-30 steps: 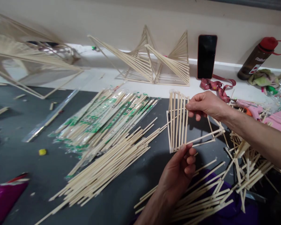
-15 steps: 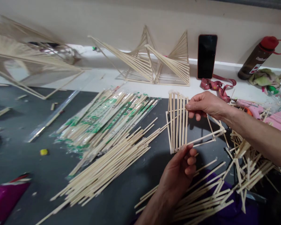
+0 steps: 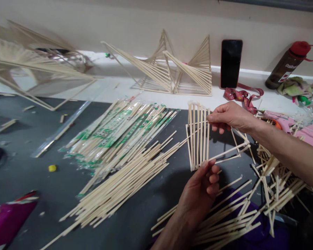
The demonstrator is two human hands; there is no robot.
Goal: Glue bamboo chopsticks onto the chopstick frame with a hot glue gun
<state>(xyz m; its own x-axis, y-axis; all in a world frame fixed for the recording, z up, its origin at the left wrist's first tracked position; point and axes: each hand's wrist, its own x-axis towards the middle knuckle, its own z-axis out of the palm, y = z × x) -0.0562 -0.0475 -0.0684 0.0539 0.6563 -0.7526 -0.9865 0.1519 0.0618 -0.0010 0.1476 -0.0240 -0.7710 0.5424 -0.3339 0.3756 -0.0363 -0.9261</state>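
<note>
You held a small chopstick frame [image 3: 198,135] upright above the dark table [image 3: 23,152], between your two hands. Your right hand [image 3: 231,116] pinched the top of its outermost upright stick between thumb and forefinger, the other fingers curled loosely beneath. Your left hand [image 3: 200,192] gripped the lower corner, thumb and fingertips closed on the bottom ends. Loose bare chopsticks [image 3: 125,177] and wrapped chopsticks [image 3: 120,128] lay just left.

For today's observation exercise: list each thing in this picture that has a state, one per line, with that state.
Stick frame: upright, held top and bottom.
Left hand: pinching the frame's lower edge.
Right hand: pinching its top.
Phone: screen dark, leaning on the wall.
Bottle: capped, tilted.
Wrapped sticks: still packaged.
</note>
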